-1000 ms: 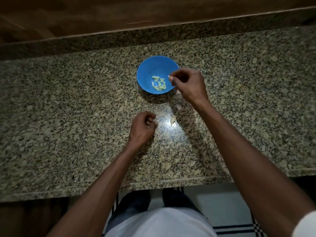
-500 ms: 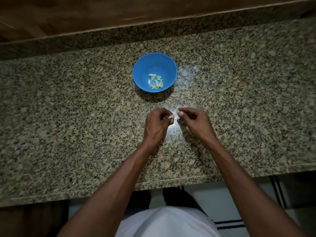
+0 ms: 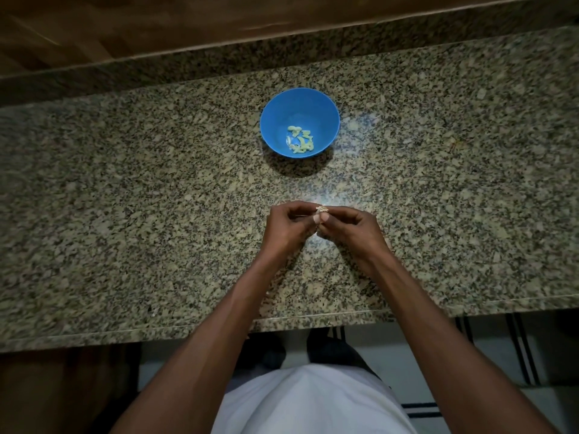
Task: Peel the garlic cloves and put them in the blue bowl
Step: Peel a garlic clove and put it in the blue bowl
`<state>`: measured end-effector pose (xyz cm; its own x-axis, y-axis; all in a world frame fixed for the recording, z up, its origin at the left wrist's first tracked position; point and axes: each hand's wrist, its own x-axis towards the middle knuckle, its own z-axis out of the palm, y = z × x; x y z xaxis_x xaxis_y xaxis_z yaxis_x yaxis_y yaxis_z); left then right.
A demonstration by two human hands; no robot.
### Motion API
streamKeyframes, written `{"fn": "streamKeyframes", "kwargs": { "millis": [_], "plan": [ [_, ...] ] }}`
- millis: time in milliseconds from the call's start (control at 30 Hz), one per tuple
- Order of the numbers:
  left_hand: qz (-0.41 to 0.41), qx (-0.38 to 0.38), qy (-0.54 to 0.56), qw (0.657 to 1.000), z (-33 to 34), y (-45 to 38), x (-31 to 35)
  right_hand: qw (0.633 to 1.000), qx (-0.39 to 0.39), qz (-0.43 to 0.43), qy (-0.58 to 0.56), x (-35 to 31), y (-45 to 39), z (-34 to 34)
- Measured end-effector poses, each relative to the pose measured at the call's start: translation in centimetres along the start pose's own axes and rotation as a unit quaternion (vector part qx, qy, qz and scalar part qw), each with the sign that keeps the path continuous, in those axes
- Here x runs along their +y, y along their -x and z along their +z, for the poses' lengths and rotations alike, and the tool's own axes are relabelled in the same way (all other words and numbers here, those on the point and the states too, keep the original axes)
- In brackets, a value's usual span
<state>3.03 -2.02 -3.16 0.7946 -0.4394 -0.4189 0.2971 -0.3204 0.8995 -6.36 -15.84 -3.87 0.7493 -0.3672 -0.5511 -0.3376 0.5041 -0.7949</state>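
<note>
- Speckled granite makes up the counter [image 3: 125,214], grey-brown with dark flecks, and a bright patch of light falls on it just nearer the person than the blue bowl [image 3: 299,122].
- Taking the blue bowl as the landmark: it stands upright on the counter, towards the back, and holds a small heap of pale peeled cloves [image 3: 300,140] at its bottom.
- Nearer the person than the bowl, and well apart from it, the two hands meet above the counter, fingertips together.
- Between them sits a garlic clove [image 3: 321,209], small and pale, with a bit of dry skin showing at its top.
- The left hand [image 3: 286,228], on the bowl's near-left side, has its fingers curled in and pinches the clove with thumb and fingertips.
- The right hand [image 3: 352,230], on the bowl's near-right side, is curled the same way and pinches the same clove from the other side; the thumbnails of both hands lie side by side just under it.
- How much skin is on the clove cannot be told, as it is too small and mostly hidden by the fingers.
- Behind the bowl a low granite upstand [image 3: 188,67] runs along the back, with brown wood [image 3: 156,23] above it.
- Nearest the person, below the counter's front edge, a white garment [image 3: 310,399] shows.
</note>
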Motion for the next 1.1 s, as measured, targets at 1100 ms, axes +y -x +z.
{"fn": "streamKeyframes", "kwargs": {
  "millis": [1100],
  "plan": [
    [0.137, 0.080, -0.416, 0.895, -3.9, 1.0, -3.7, 0.815, 0.005, -0.214, 0.538, -1.2, 0.9, 0.7]
  ]
}}
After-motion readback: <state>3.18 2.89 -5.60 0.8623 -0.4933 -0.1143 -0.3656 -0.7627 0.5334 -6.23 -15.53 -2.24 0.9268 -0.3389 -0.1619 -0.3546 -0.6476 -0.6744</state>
